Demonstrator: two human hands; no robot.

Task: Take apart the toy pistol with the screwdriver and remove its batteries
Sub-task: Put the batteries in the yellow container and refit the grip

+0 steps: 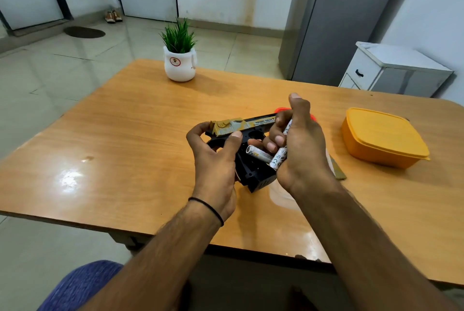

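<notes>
Head camera: the left hand (pixel 213 160) grips the toy pistol (pixel 236 126) by its rear, just above the table (pixel 125 134). The right hand (pixel 301 144) curls its fingers around white batteries (pixel 279 160), touching the pistol's open black handle.

Wooden table (pixel 120 139) — potted plant (pixel 179 62) near its far edge, orange lidded box (pixel 384 137) at right.

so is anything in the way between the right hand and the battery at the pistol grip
Nothing visible. The battery lies exposed at the open grip of the toy pistol, and fingertips of the right hand touch it. That hand also grips a second battery; the left hand holds the pistol.
</notes>
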